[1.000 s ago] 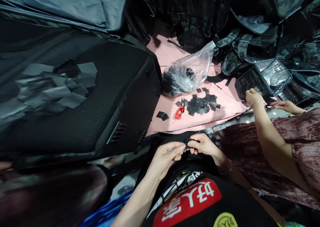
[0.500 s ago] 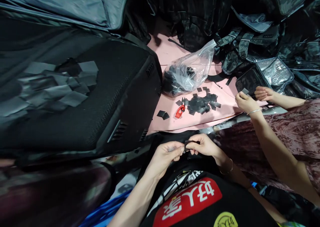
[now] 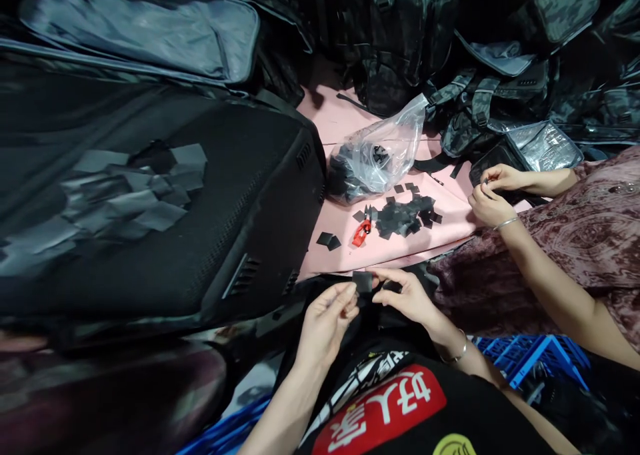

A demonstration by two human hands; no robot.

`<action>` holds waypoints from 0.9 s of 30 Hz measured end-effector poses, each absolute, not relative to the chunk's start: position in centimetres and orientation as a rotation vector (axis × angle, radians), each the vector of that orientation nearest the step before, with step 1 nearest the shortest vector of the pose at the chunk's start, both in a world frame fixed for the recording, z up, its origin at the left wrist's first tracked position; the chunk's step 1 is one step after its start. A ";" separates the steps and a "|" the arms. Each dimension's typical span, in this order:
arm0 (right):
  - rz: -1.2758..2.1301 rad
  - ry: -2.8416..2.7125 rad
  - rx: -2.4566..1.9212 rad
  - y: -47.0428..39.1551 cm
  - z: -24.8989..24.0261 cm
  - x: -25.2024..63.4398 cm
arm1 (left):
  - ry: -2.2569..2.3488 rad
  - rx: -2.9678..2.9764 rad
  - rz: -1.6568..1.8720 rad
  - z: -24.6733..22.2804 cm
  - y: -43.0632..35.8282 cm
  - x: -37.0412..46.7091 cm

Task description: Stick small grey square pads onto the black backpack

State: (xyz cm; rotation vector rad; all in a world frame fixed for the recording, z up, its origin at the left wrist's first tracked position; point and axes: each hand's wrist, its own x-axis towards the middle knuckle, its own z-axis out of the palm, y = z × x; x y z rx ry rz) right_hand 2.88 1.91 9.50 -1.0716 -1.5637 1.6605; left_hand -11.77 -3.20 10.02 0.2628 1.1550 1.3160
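Between the thumb and fingers of my left hand is a small black square piece, pinched by its left edge. My right hand is just right of it, thumb and index finger apart; a fingertip is near the square's right edge, and whether it touches I cannot tell. Dark material shows between the right fingers, too unclear to name. Beyond my hands, a pile of similar black squares lies on the pink table surface. Red-handled snips lie at the pile's left, near two loose squares.
A large black bag fills the left, with more dark squares on top. A clear plastic bag of dark pieces stands behind the pile. At right, a co-worker's hands work close together. Camouflage bags line the back.
My right fingers have come off the black piece and spread apart. The piece now shows flat as a square in my left hand. The co-worker's hands have moved closer together.
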 end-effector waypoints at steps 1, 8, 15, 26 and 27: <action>1.587 -1.590 -1.057 1.9 9.5 2.7 | 1.097 0.185 1.310 10.0 -3.2 -11.5; 1.517 -1.542 -1.054 1.9 9.2 1.8 | 0.934 0.011 1.278 10.0 -3.8 -10.0; 1.663 -1.489 -0.982 1.9 9.6 2.0 | 1.051 0.187 1.281 10.1 -3.8 -10.1; 1.594 -1.386 -1.166 2.2 10.7 2.3 | 1.465 0.708 1.301 9.1 -4.5 -10.1; 1.585 -1.380 -1.184 2.3 10.8 2.3 | 1.468 0.718 1.295 9.2 -4.6 -10.1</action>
